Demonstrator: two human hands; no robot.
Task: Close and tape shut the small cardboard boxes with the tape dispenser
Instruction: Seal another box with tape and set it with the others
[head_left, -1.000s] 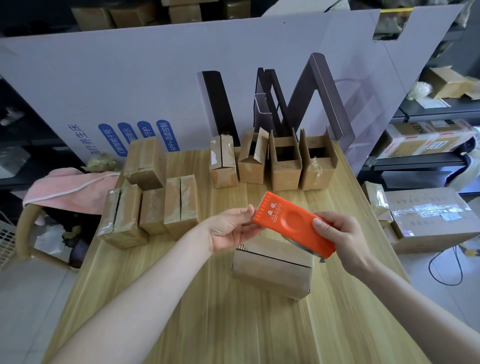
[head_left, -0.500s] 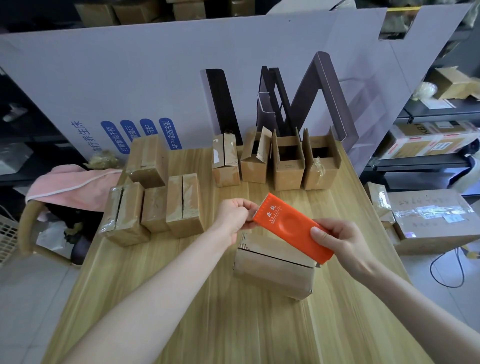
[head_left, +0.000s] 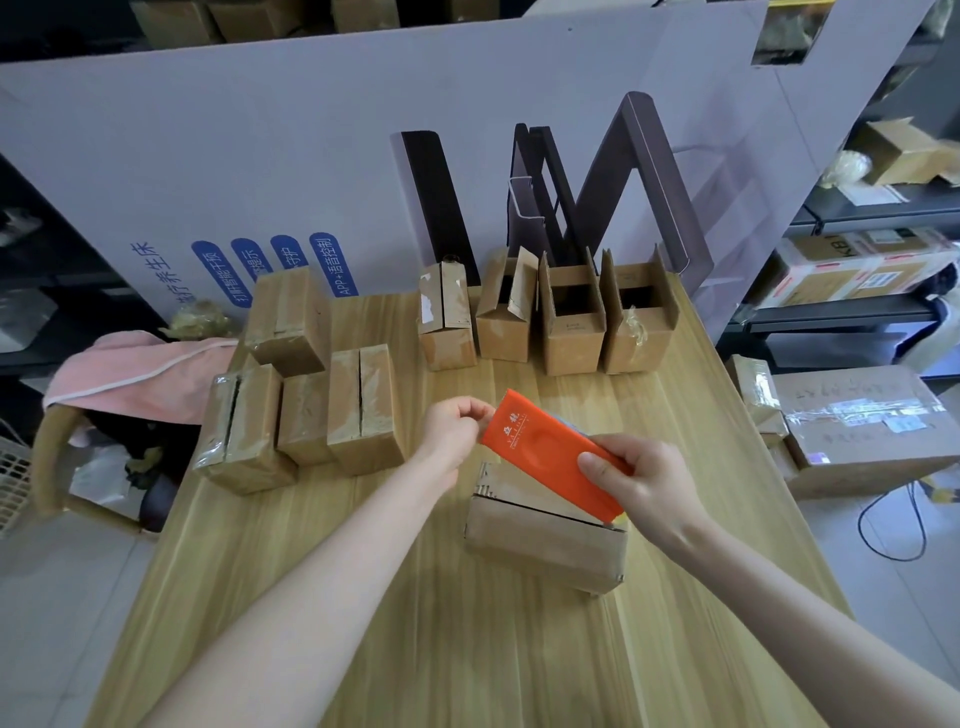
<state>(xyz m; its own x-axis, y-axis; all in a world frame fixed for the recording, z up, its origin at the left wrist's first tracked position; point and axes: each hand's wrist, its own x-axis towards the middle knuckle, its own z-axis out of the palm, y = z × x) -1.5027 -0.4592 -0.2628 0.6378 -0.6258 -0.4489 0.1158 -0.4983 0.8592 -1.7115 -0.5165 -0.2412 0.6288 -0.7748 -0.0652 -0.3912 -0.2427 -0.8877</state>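
An orange tape dispenser (head_left: 545, 453) hangs tilted above a small closed cardboard box (head_left: 540, 545) lying on the wooden table (head_left: 467, 649). My right hand (head_left: 639, 480) grips the dispenser's near end. My left hand (head_left: 457, 431) has its fingers curled at the dispenser's far tip and seems to pinch the tape end there; the tape itself is too clear to make out. Several taped boxes (head_left: 301, 410) lie grouped at the left. Several open small boxes (head_left: 571, 317) stand in a row at the back.
A large grey printed cardboard sheet (head_left: 311, 156) stands behind the table. A pink cloth (head_left: 135, 374) drapes over a chair at the left. Bigger parcels (head_left: 857, 421) sit on the floor and on shelves at the right.
My left hand has curled more tightly at the dispenser's far tip. The dispenser and my right hand have stayed nearly in place above the box.
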